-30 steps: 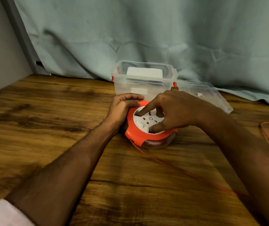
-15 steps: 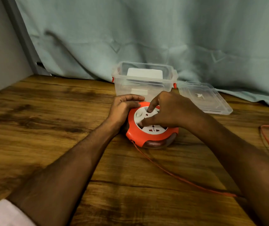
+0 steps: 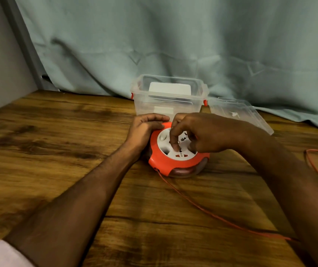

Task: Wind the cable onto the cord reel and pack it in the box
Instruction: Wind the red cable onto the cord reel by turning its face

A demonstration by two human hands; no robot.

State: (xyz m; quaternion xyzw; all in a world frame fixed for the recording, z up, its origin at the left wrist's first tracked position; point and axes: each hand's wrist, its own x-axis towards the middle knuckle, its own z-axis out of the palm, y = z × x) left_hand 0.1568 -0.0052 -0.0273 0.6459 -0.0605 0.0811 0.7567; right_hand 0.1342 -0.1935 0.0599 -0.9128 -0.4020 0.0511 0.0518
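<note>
An orange cord reel (image 3: pixel 165 164) with a white socket face lies flat on the wooden table (image 3: pixel 57 143). My left hand (image 3: pixel 144 130) grips its left rim and holds it steady. My right hand (image 3: pixel 198 133) is over the white face, fingers curled down onto it, fingertips pressing into the disc. A thin orange cable (image 3: pixel 212 214) runs from the reel's front toward the lower right and passes under my right arm; more of it loops at the right edge (image 3: pixel 314 160). A clear plastic box (image 3: pixel 168 97) with red latches stands open just behind the reel.
The box's clear lid (image 3: pixel 239 112) lies on the table to its right. A white object (image 3: pixel 169 88) sits inside the box. A pale green curtain (image 3: pixel 173 45) hangs behind the table, and a grey wall closes off the left.
My right hand has turned on the white face, its fingers swinging round from the far side toward the middle. The cable on the table has shifted. The left hand has stayed on the rim.
</note>
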